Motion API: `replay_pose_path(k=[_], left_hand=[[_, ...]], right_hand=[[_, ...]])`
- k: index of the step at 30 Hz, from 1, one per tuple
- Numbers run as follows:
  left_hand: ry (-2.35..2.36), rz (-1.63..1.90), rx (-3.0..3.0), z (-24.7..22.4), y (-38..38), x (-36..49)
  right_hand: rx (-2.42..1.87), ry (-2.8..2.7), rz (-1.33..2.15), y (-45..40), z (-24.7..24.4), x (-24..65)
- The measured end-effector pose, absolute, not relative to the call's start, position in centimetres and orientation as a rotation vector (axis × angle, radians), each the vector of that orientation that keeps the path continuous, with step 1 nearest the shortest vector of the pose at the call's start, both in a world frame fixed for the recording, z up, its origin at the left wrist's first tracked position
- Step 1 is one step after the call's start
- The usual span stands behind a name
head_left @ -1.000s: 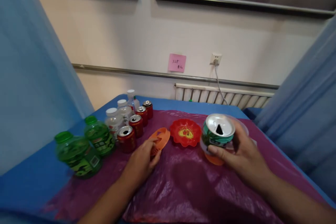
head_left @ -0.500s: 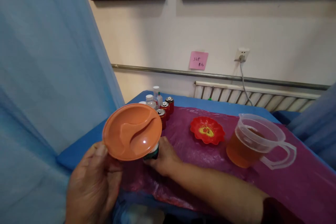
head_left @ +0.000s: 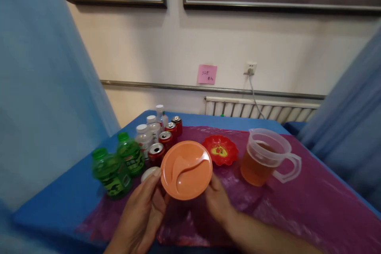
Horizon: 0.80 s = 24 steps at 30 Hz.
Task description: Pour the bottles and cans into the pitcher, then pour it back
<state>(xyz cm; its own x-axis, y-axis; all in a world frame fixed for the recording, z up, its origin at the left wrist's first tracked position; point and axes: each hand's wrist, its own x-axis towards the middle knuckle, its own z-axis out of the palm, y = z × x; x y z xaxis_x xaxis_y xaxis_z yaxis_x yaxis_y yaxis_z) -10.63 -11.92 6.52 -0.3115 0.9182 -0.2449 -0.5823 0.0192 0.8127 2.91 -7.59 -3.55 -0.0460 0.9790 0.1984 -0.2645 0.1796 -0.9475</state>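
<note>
A round orange dish [head_left: 190, 184] with a curved, spoon-like shape moulded into its inside is held up over the purple plastic sheet, tilted toward me. My left hand [head_left: 143, 210] grips its left rim, thumb at the edge and fingers underneath. At the lower right rim is my right hand [head_left: 220, 200], its fingertips partly hidden behind the dish and closed against it. Just beyond the dish lies a red scalloped plate [head_left: 230, 154] with a yellow design. A pale round object [head_left: 149, 173] shows partly behind my left thumb.
Several red cans [head_left: 156, 152] stand in a row left of centre, beside clear white-capped bottles [head_left: 144, 139]. Two green bottles [head_left: 113, 178] stand at the left. A clear jug [head_left: 257, 164] of amber liquid is at right. Blue curtains [head_left: 38, 87] hang on both sides.
My right hand has left the green-labelled item it held behind the dish and come to the dish's right rim. The dish has moved right and lower. The view has shifted, showing the green bottles.
</note>
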Motion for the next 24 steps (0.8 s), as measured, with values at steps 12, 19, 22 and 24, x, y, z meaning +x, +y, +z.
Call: replay_pose_path(k=[12,19,22,24], left_hand=[[0.826,1.047,0.985,9.1,-5.5,2.2],[0.826,1.053,1.274,9.6,-2.4,5.9],[0.833,1.082,1.373,9.6,-2.4,6.6],[0.846,1.097,1.419,9.5,-2.5,6.8]], right_hand=[[-0.980,-1.095,0.912,-8.3,6.9,22.8],[-0.928,-0.963,1.055,-4.8,7.4,28.5],[-0.904,-0.949,1.194,-3.7,7.3,30.3],[-0.916,-0.962,1.250,-3.1,7.3,31.2]])
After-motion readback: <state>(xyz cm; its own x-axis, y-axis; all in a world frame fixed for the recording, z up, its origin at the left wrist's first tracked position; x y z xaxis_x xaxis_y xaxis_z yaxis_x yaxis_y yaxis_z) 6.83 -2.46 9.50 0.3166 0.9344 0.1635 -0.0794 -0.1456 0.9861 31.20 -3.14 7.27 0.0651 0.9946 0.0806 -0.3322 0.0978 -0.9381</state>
